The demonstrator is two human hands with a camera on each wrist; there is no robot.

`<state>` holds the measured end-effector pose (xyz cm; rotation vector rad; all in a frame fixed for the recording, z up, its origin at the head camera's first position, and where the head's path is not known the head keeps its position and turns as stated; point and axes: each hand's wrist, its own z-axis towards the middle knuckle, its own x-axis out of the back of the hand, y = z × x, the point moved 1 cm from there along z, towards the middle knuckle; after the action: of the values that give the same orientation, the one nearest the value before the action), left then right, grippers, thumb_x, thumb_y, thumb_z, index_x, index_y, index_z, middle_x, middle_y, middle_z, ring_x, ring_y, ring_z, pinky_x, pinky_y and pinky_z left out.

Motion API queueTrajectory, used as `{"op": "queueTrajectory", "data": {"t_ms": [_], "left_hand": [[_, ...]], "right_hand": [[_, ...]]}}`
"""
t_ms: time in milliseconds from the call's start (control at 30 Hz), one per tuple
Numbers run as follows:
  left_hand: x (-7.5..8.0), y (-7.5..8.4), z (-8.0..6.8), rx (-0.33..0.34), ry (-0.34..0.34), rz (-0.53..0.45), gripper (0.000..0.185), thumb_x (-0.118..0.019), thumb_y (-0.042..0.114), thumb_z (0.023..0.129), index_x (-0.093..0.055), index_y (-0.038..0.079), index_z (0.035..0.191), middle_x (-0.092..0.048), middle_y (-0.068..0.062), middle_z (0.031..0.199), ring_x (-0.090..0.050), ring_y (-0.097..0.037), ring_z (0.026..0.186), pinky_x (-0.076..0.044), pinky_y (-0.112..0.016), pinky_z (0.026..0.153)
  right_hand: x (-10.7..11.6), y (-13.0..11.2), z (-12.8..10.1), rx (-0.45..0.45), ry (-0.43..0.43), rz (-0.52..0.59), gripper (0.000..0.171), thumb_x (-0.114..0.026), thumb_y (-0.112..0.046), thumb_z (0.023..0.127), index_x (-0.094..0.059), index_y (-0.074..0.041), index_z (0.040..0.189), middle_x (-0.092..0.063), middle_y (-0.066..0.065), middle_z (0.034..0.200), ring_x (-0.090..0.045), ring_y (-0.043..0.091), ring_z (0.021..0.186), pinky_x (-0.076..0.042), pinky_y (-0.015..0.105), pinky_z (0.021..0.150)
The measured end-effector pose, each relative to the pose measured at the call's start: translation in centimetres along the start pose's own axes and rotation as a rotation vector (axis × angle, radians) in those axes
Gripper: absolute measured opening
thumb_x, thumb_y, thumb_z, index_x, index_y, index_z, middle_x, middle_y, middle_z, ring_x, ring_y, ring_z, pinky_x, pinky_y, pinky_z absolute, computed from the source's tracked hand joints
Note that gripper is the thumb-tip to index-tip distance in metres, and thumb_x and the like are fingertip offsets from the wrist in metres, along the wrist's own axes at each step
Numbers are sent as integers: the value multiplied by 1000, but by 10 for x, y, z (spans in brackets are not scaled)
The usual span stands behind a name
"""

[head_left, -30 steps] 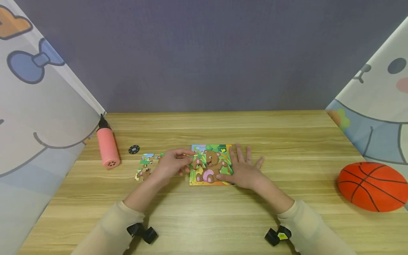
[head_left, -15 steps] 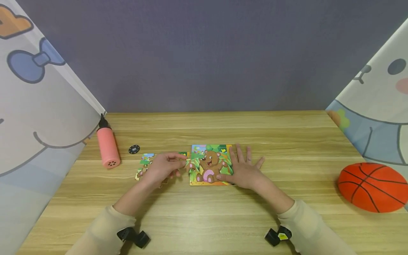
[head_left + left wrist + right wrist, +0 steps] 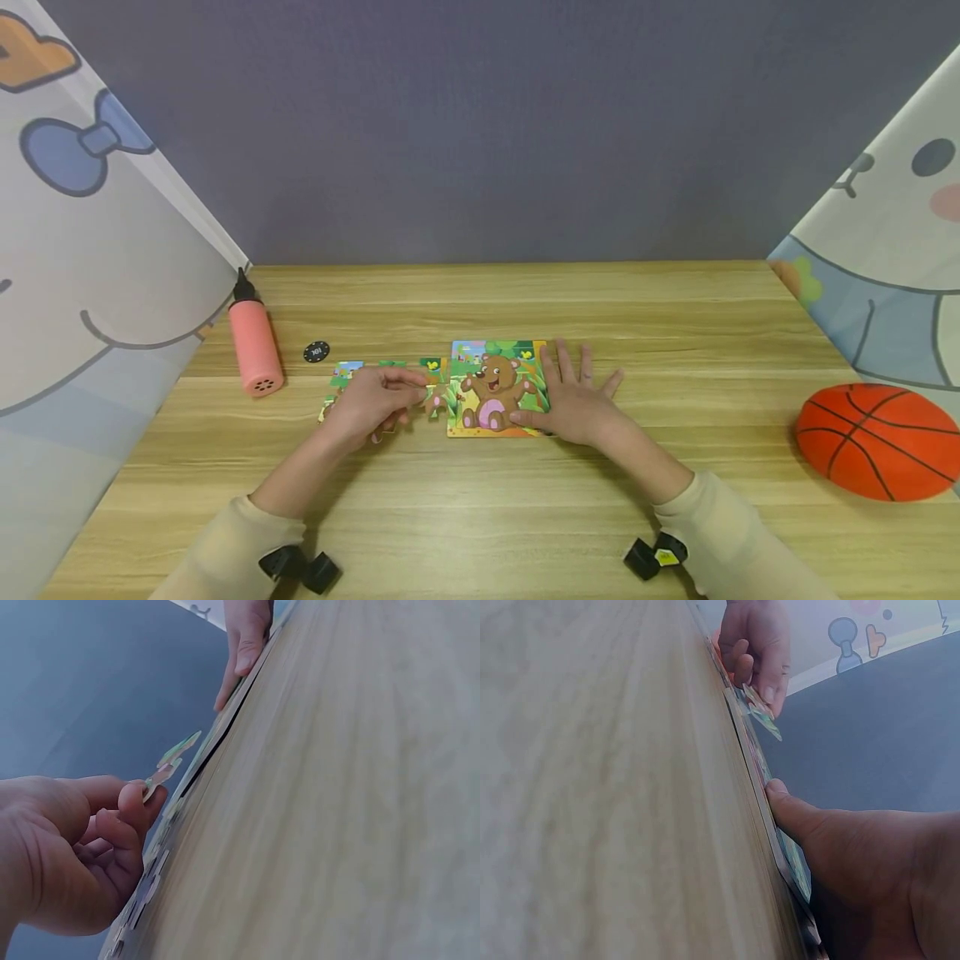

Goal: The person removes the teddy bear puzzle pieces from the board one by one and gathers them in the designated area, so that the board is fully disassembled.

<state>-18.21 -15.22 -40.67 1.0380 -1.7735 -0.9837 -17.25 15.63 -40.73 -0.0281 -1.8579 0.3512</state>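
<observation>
My left hand [image 3: 375, 404] pinches a jigsaw puzzle piece [image 3: 437, 402] between thumb and fingers. In the left wrist view this puzzle piece [image 3: 171, 763] is held up at a tilt, above other pieces. Just right of it lies a square bear puzzle board [image 3: 491, 408] showing a brown bear with a pink belly. My right hand [image 3: 577, 408] rests on that board's right side with its fingers spread, the thumb on the picture. Several loose puzzle pieces [image 3: 348, 367] lie by the left hand, partly hidden under it. A piece with a yellow bird [image 3: 433, 365] sits close to the board's left edge.
A black round chip [image 3: 317, 352] lies behind the pieces on the left. Farther left is a pink hand pump [image 3: 255, 346] with a black nozzle. An orange basketball [image 3: 877, 442] sits at the right. A grey partition [image 3: 495, 133] stands at the table's back edge.
My left hand has drawn back leftward from over the board, carrying the puzzle piece off the bear picture. The right hand stays in place on the board.
</observation>
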Motion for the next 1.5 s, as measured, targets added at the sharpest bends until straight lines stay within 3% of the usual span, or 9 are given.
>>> {"op": "queueTrajectory", "data": {"t_ms": [467,700,1200,1500], "left_hand": [[5,-3,-4,-41,-32,4,17,-74,7,90,-74,3,107,-72,-10,78,-51,-13,49,-36,-23,40],[9,-6,-5,-63,-29,15,16,-72,0,89,-74,1,105,-68,-11,74,-50,-14,49,-40,-23,42],[9,-3,-8,-68,-8,69,18,-74,4,89,-73,4,108,-67,-11,91,-50,-15,55,-42,-26,43],[1,5,-8,-110,-61,130,22,-79,13,88,-73,9,110,-70,-9,92,-43,-13,48,-36,-24,38]], "right_hand": [[0,0,-1,-1,1,1,118,-51,-82,85,-3,-7,162,9,19,167,15,52,146,9,88,94],[1,0,-1,6,-4,1,118,-52,-81,86,-1,-7,162,10,19,167,15,52,146,9,88,94],[-1,-1,0,1,-4,5,117,-52,-81,86,-2,-7,162,9,19,167,13,53,146,9,88,94],[-1,0,1,-15,-14,9,118,-53,-81,85,-1,-8,163,11,18,167,14,51,147,9,87,96]]}}
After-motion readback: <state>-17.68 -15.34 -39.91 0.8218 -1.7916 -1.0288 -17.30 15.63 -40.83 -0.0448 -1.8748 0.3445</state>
